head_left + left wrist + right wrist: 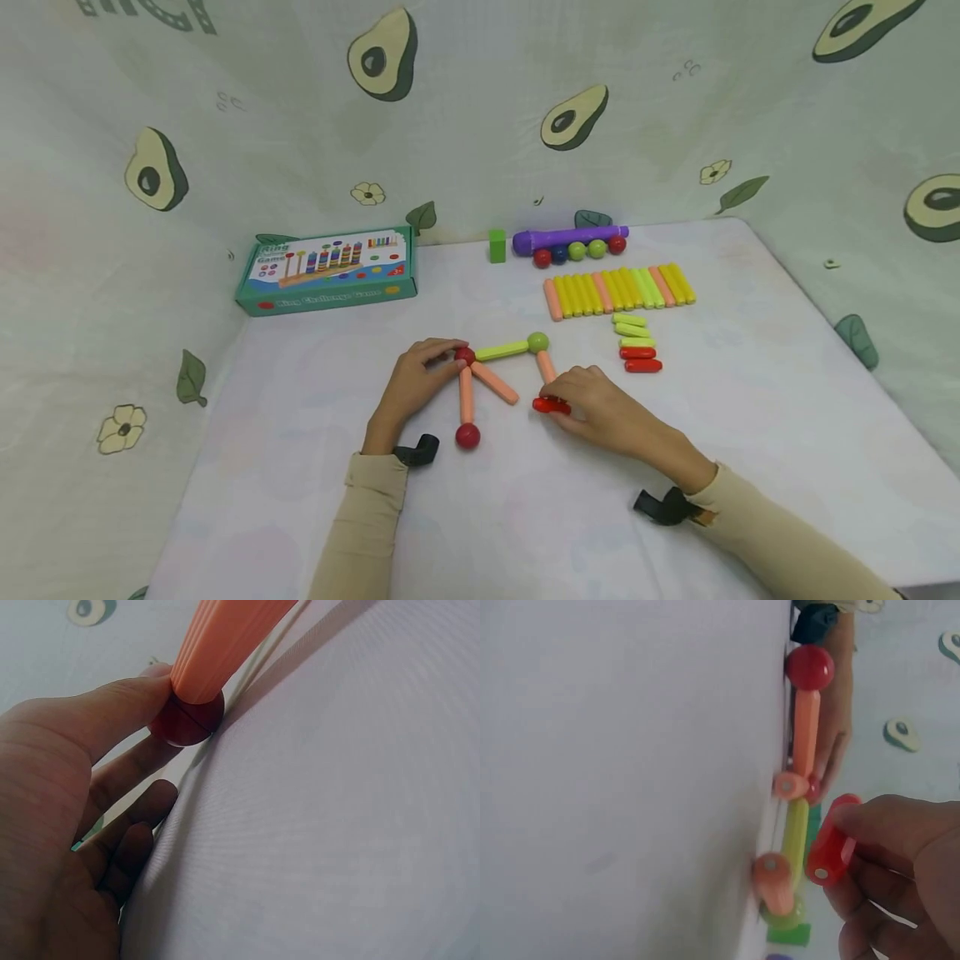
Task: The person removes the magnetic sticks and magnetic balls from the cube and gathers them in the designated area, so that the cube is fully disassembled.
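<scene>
My left hand (414, 382) pinches a red ball (465, 357) between thumb and fingers. Two orange sticks (467, 396) and a yellow-green stick (501, 351) fan out from that ball. One orange stick ends at a second red ball (467, 436); the yellow-green one runs to a green ball (537, 342). From the green ball another orange stick (547, 366) points toward my right hand (603, 410). Between that hand's thumb and fingers is a short red stick (832, 841), a round metal dot on its end, held apart from the orange stick ends in the right wrist view.
A row of yellow, orange and green sticks (618, 290) lies behind the right hand, with several short green and red sticks (637, 352) before it. Farther back are a purple baton (573, 237), several balls (577, 251), a green block (497, 247) and a game box (330, 271).
</scene>
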Demonstrator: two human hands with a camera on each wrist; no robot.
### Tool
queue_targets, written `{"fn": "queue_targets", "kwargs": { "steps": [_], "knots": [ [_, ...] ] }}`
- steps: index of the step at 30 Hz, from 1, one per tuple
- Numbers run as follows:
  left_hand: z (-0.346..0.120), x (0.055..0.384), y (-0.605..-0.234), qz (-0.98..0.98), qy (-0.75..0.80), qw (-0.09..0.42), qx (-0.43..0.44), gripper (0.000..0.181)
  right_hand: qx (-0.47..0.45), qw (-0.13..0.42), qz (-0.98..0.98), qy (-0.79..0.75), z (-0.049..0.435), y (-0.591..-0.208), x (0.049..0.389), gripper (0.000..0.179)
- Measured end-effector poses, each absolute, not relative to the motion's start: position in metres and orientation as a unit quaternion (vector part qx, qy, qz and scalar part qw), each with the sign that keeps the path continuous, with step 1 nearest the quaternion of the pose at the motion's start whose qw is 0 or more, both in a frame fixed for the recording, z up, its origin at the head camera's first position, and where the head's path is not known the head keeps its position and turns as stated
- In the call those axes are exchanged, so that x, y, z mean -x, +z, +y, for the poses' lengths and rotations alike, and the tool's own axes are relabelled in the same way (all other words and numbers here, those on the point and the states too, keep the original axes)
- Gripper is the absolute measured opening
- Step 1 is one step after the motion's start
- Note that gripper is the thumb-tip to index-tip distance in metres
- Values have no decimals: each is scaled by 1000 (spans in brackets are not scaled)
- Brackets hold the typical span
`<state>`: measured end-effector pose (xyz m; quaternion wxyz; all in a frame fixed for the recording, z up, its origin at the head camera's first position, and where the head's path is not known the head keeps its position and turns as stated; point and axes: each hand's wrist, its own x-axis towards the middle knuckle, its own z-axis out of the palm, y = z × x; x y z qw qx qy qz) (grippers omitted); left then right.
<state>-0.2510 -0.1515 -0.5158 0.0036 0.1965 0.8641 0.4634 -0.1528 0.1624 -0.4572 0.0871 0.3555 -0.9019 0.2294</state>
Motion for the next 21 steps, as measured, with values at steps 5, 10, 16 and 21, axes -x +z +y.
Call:
{"fn": "queue_targets", "kwargs": {
  "steps": [5, 10, 16, 21],
  "knots": [
    [-153, 251, -513, 863, 465, 4, -196, 30, -309, 107, -914, 239, 190, -453, 151, 34],
    [-154, 251, -511, 863, 466, 7, -197, 31, -262, 101, -935, 218, 215, -453, 151, 36],
    [-153, 249, -510, 863, 469, 11, -190, 32, -235, 110, -948, 184, 240, -452, 152, 37],
    [-152, 249, -512, 860, 472, 9, -196, 33, -219, 113, -954, 169, 257, -455, 150, 37]
  ]
}}
